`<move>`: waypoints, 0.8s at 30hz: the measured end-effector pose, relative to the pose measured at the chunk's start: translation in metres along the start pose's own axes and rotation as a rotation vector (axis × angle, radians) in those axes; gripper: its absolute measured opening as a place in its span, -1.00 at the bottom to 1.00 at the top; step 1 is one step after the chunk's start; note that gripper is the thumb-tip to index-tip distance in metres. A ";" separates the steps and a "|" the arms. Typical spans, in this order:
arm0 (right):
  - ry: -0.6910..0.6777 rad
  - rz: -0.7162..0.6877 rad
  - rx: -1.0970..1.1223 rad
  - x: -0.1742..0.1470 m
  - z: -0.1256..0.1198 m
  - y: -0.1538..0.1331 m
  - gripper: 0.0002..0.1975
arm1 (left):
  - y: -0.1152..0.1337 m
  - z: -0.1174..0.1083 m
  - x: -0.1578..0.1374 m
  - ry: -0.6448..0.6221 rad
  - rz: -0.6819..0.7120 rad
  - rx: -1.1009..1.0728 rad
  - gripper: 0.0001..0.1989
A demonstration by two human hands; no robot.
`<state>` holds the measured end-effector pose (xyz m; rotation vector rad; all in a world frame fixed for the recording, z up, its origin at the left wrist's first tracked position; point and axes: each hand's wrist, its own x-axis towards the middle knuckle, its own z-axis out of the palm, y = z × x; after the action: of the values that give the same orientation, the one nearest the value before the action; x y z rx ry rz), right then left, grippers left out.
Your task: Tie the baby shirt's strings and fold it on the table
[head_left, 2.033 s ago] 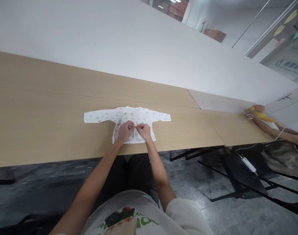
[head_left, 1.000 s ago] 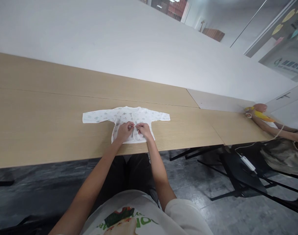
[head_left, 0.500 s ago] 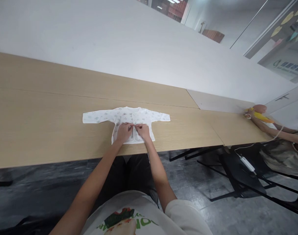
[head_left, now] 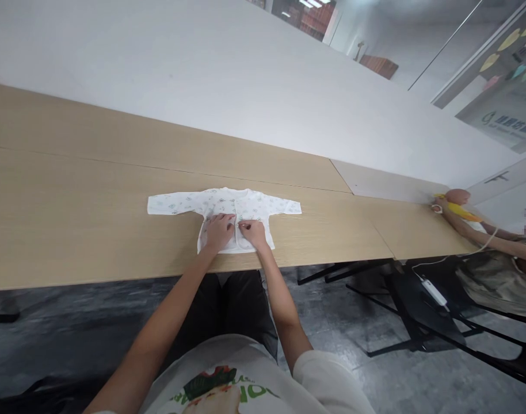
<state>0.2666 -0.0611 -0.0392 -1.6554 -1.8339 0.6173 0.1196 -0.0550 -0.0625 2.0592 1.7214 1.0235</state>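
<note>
A small white baby shirt (head_left: 250, 202) with a light print lies spread face up on the table, its sleeves stretched out to both sides. My left hand (head_left: 220, 232) rests on the lower front of the shirt, left of the front opening, with its fingers laid out on the cloth. Just right of it, my right hand (head_left: 252, 232) pinches the edge of the front opening between thumb and fingers. Whatever fastener may be under those fingertips is too small to make out.
The wooden table (head_left: 82, 224) runs along a white wall (head_left: 194, 75). At the far right a seated person's arms (head_left: 474, 230) reach round a doll (head_left: 459, 204) in yellow and white. A black folding chair (head_left: 422, 313) carries a white power strip (head_left: 435, 293) with its cable.
My left hand's fingers have come off the front opening and now lie flatter on the cloth. My right hand stays pinched at the opening. The view has shifted slightly.
</note>
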 end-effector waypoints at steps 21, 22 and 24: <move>-0.008 -0.258 -0.305 -0.051 0.004 -0.007 -0.83 | 0.022 -0.023 0.025 -0.215 -0.152 0.234 -0.59; -0.002 -0.262 -0.325 -0.052 0.005 -0.007 -0.84 | 0.023 -0.022 0.031 -0.211 -0.166 0.229 -0.58; 0.005 -0.268 -0.368 -0.055 0.006 -0.007 -0.86 | 0.024 -0.018 0.042 -0.200 -0.196 0.226 -0.58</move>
<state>0.2608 -0.1161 -0.0448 -1.5837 -2.2164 0.1668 0.1274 -0.0257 -0.0204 1.9909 1.9579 0.5663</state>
